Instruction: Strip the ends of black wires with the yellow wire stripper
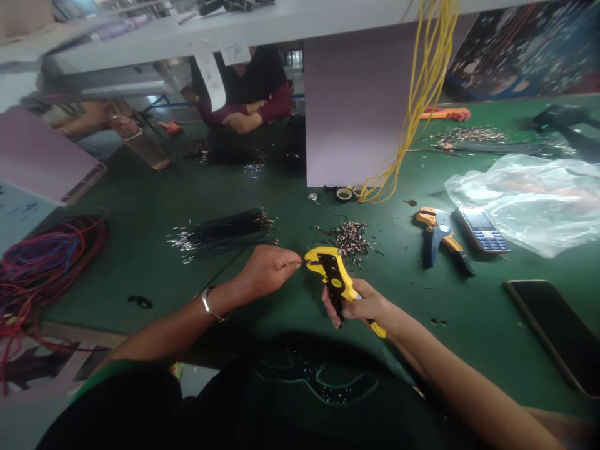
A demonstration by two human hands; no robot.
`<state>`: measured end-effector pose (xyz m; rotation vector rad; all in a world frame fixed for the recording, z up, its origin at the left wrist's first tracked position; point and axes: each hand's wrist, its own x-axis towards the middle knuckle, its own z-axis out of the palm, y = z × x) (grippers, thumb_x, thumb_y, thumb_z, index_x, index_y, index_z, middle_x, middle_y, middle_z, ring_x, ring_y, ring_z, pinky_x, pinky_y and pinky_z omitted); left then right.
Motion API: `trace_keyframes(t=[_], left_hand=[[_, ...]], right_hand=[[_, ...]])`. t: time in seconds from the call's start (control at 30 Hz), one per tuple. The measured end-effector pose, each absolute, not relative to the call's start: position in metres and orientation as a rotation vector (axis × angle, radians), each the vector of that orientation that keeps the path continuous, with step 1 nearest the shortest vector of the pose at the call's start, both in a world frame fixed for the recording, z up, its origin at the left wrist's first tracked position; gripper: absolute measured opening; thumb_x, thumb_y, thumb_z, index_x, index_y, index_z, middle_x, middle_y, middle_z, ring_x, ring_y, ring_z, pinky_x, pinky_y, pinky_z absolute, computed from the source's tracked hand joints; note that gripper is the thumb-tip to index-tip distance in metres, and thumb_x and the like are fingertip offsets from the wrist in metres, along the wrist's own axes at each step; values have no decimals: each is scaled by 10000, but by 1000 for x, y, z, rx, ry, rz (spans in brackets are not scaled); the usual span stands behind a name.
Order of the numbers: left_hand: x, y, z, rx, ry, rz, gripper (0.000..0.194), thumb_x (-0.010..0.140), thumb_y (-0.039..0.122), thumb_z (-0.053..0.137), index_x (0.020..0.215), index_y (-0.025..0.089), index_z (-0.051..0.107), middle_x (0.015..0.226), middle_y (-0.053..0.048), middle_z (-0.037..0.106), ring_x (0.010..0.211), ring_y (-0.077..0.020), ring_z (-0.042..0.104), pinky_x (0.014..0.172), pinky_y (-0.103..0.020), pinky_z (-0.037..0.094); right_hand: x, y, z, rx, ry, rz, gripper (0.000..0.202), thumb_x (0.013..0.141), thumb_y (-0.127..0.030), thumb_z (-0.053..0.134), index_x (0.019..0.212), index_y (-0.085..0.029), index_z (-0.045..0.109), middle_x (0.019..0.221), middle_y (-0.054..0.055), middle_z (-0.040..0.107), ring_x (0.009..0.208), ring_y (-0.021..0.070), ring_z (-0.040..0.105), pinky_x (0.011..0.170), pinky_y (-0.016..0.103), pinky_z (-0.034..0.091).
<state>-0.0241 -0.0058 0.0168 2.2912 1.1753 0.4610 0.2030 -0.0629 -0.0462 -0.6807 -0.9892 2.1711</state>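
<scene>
My right hand (pixel 354 303) is wrapped round the handles of a yellow and black wire tool (pixel 334 275), whose head points up and left. My left hand (pixel 272 269) is closed in a pinch right at the tool's jaws. A thin black wire (pixel 225 269) trails from behind my left hand toward the wrist with the bangle; the tip between my fingers is too small to make out. Beyond my left hand lies a bundle of black wires (pixel 225 230) with bare, shiny ends. Just behind the tool's head is a pile of small terminals or wire scraps (pixel 351 239).
Blue and orange pliers (pixel 440 237), a keypad phone (pixel 482 229), a dark smartphone (pixel 553 325) and a plastic bag (pixel 544 200) lie right. Red and blue wire coils (pixel 47 262) are left. Yellow wires (pixel 422 94) hang from the shelf (pixel 281 25). A person with folded arms sits opposite.
</scene>
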Motion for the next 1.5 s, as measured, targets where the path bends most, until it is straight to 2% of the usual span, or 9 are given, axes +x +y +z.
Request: trace_keyframes(t=[0.33, 0.67, 1.07, 1.5], left_hand=[[-30, -2, 9, 2429, 1068, 550, 216, 873, 234, 534, 767, 178, 714, 673, -15, 700, 618, -108, 601, 624, -218, 415], [-32, -1, 6, 2409, 1050, 556, 247, 889, 254, 518, 769, 184, 722, 716, -28, 722, 637, -110, 618, 639, -230, 433], [-33, -1, 9, 2369, 1024, 516, 216, 882, 247, 539, 766, 201, 715, 714, -20, 709, 653, -104, 611, 668, -228, 432], [-34, -1, 7, 2372, 1027, 516, 244, 893, 278, 515, 778, 179, 707, 676, -12, 689, 616, -99, 584, 628, -223, 415]], right_hand=[[203, -65, -56, -559, -987, 2164, 278, 602, -97, 591, 879, -105, 616, 658, 20, 616, 521, 141, 568, 514, 298, 490], [201, -67, -52, -618, -972, 2206, 285, 553, -57, 550, 824, -115, 618, 616, -5, 608, 479, 131, 571, 476, 272, 475], [200, -69, -53, -589, -921, 2225, 234, 568, -48, 556, 785, -114, 610, 597, -9, 599, 447, 116, 543, 432, 252, 457], [196, -72, -44, -663, -871, 2264, 169, 524, -42, 523, 664, -117, 582, 461, -31, 541, 360, 80, 448, 388, 231, 420]])
